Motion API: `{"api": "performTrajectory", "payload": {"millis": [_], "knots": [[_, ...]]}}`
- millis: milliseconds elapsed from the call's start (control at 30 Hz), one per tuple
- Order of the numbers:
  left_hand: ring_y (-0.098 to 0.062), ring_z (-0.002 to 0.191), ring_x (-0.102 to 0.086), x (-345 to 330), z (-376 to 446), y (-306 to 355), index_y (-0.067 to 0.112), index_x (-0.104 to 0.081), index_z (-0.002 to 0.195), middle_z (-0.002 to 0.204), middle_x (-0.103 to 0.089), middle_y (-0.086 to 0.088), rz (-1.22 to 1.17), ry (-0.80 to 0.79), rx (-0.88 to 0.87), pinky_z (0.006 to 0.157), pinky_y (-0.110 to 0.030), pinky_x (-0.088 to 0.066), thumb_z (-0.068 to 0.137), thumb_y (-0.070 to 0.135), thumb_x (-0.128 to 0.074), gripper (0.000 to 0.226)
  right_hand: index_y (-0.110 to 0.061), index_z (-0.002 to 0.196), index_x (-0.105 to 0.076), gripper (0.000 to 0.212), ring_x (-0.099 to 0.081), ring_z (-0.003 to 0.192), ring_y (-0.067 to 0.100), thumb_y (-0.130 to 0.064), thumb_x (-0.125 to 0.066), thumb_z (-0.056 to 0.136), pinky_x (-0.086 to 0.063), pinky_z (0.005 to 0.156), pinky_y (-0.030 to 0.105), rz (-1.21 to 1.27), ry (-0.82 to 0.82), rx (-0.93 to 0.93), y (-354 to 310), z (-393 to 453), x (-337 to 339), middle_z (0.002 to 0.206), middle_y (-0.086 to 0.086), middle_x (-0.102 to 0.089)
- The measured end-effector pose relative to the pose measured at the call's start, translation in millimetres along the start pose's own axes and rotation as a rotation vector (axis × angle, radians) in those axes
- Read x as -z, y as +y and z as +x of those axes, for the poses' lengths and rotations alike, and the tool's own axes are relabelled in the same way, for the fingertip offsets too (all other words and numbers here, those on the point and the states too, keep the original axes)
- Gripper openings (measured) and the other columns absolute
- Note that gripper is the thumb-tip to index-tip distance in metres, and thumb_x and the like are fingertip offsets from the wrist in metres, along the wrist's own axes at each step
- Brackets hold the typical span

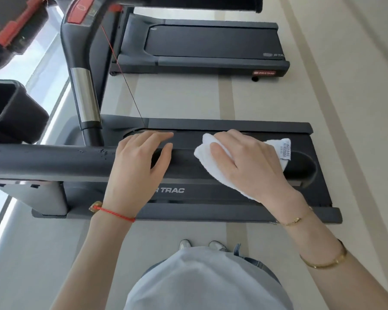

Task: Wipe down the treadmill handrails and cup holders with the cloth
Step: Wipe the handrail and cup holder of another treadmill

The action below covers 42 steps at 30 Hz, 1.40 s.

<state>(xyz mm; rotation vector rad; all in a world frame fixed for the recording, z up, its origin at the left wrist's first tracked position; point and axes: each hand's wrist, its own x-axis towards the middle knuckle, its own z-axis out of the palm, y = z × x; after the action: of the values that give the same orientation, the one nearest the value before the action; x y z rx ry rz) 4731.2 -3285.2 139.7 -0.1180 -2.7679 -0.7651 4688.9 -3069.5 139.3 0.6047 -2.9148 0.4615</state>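
1. The cloth (213, 162) is a white bundle lying on the dark handrail (54, 162), close to the rail's free end and draped down its near side; a label sticks out at its right.
2. My right hand (249, 164) lies on top of the cloth, fingers curled over the bundle and pressing it to the rail. So this grip is closed round the cloth, which sits under my palm and shows past my fingertips on the left.
3. My left hand (141, 162) rests just beside it on the same rail, fingers straight and a little spread, holding nothing. There is a short bare gap of rail between it and the cloth.
4. I judge the step in hand is wiping this handrail, at its end section.
5. Next I would need to slide the cloth left along the rail, so my left hand must shift clear first.
6. A cup holder (11, 108) sits well apart at the far left and looks not yet reached.
7. Below the rail runs the treadmill's belt (233, 135).
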Motion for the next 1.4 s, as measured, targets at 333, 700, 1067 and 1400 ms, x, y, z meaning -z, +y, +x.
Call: {"api": "performTrajectory", "payload": {"millis": [333, 700, 1067, 1400], "knots": [[-0.016, 0.105, -0.062, -5.3, -3.7, 5.3, 0.021, -0.070, 0.111, 0.111, -0.069, 0.010, 0.032, -0.043, -0.139, 0.102, -0.039, -0.037, 0.094, 0.042, -0.055, 0.031, -0.023, 0.089, -0.058, 0.037, -0.052, 0.070, 0.024, -0.042, -0.027, 0.098, -0.029, 0.058, 0.032, -0.073, 0.059, -0.071, -14.3, 7.4, -10.2, 0.085, -0.004, -0.059], [-0.016, 0.099, -0.062, -4.4, -6.7, 2.6, 0.022, -0.068, 0.113, 0.109, -0.068, 0.010, 0.071, -0.061, -0.183, 0.102, -0.037, -0.037, 0.088, 0.052, -0.061, 0.039, -0.016, 0.079, -0.061, 0.041, -0.055, 0.069, 0.028, -0.040, -0.031, 0.092, -0.039, 0.063, 0.036, -0.090, 0.222, -0.284, 27.1, -10.5, -0.7, 0.076, 0.000, -0.064], [-0.018, 0.100, -0.061, -21.2, -3.8, 27.5, 0.023, -0.066, 0.115, 0.110, -0.067, 0.009, 0.089, -0.061, -0.196, 0.100, -0.041, -0.038, 0.084, 0.053, -0.067, 0.043, -0.024, 0.093, -0.063, 0.026, -0.056, 0.074, 0.021, -0.036, -0.040, 0.098, -0.040, 0.065, 0.034, 0.007, 0.261, -0.109, 45.5, -23.1, 7.3, 0.083, -0.006, -0.065], [-0.020, 0.097, -0.061, -36.1, -1.4, 52.5, 0.021, -0.067, 0.115, 0.111, -0.067, 0.006, 0.093, -0.066, -0.166, 0.101, -0.040, -0.038, 0.084, 0.049, -0.070, 0.042, -0.019, 0.111, -0.068, 0.028, -0.058, 0.094, 0.022, -0.033, -0.047, 0.098, -0.042, 0.090, 0.036, 0.075, 0.497, -0.083, 61.1, -49.9, -8.0, 0.109, -0.004, -0.066]]}}
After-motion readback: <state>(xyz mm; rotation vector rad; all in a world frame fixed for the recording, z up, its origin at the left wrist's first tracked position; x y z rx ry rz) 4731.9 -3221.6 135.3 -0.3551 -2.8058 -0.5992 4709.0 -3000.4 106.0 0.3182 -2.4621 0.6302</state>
